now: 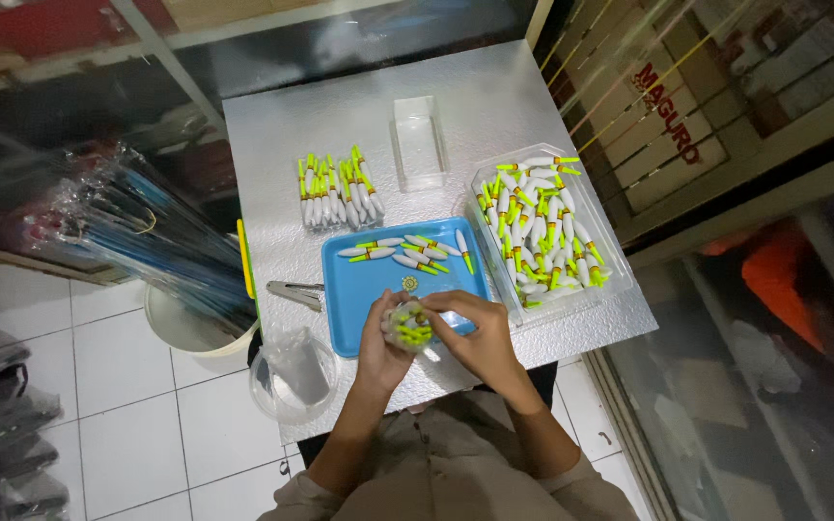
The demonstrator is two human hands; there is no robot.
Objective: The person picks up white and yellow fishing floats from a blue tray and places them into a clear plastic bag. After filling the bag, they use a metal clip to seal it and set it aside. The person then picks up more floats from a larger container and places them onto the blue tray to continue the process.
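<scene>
While both hands met over the near edge of the blue tray, the scene ran as follows, left to right. Off the table's left edge stood a white bucket holding wrapped blue rods. At the near left corner of the silver table sat a clear round tub with a plastic bag in it; metal tongs lay just beyond, beside the tray's left edge. Toward the far side lay two bundles of white-and-yellow fishing floats, with an empty clear box to their right. Loose floats lay along the tray's far edge. The left hand cupped a small bunch of floats, fingers curled around it. The right hand touched the same bunch, fingertips pinching its top. The bunch sat above the tray's near edge. A clear tray of many floats lay along the table's right edge.
</scene>
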